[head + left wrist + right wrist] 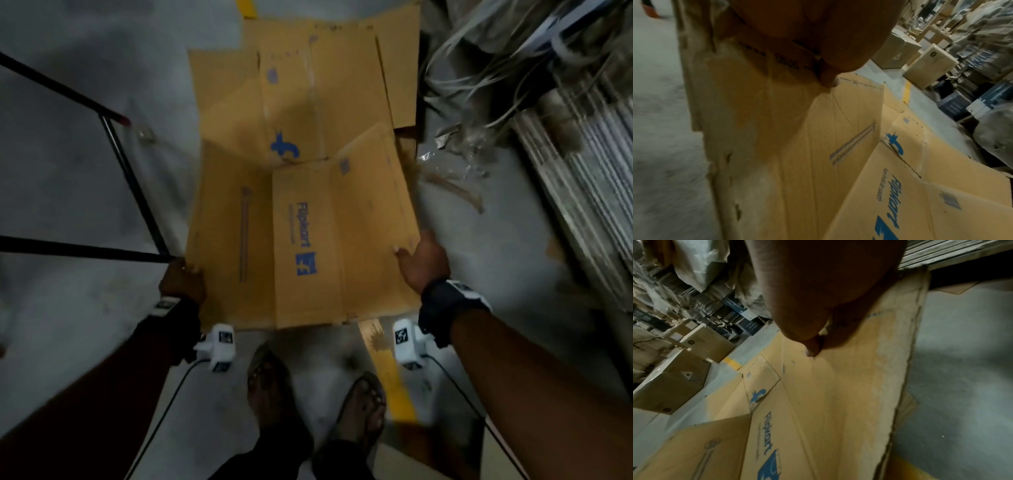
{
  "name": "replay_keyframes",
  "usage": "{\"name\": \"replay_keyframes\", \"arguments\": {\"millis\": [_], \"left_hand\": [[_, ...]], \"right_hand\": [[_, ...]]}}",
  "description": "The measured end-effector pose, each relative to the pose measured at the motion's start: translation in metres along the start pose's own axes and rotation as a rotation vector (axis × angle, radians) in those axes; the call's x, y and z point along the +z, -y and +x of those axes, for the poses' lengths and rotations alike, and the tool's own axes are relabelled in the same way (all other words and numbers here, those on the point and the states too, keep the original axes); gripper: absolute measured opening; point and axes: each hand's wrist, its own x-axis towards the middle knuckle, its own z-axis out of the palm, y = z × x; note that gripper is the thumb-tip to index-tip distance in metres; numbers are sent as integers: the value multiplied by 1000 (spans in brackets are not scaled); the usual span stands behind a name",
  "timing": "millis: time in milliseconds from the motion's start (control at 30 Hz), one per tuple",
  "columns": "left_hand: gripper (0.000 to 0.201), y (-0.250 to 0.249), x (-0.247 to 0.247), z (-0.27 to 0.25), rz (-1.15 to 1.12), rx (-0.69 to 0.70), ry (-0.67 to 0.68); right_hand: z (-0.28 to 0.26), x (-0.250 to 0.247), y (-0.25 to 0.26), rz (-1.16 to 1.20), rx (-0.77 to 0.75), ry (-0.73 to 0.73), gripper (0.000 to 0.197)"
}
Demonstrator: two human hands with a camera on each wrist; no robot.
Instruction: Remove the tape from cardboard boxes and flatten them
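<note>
A flattened brown cardboard box with blue print is held level between my hands, just above the floor. My left hand grips its left edge, and in the left wrist view the thumb lies on top of the cardboard. My right hand grips the right edge with the thumb on top; the right wrist view shows this hand on the box. The fingers under the sheet are hidden. Another flattened box lies on the floor beyond, partly under the held one.
A black metal frame stands on the left. Loose strapping and plastic scraps and stacked sheets crowd the right. My sandalled feet stand beside a yellow floor line. Closed cartons sit farther off.
</note>
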Motion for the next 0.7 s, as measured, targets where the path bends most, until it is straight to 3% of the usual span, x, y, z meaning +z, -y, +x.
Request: {"name": "replay_keyframes", "arguments": {"millis": [200, 333, 500, 700], "left_hand": [[41, -20, 50, 68, -17, 94, 26], [43, -13, 87, 99, 11, 55, 55], [45, 1, 127, 132, 90, 19, 135], [75, 1, 126, 138, 313, 104, 274]], "right_hand": [[54, 27, -31, 137, 23, -86, 43], [92, 50, -57, 158, 76, -100, 54], [122, 80, -82, 125, 180, -23, 69], [126, 82, -87, 51, 195, 122, 92]]}}
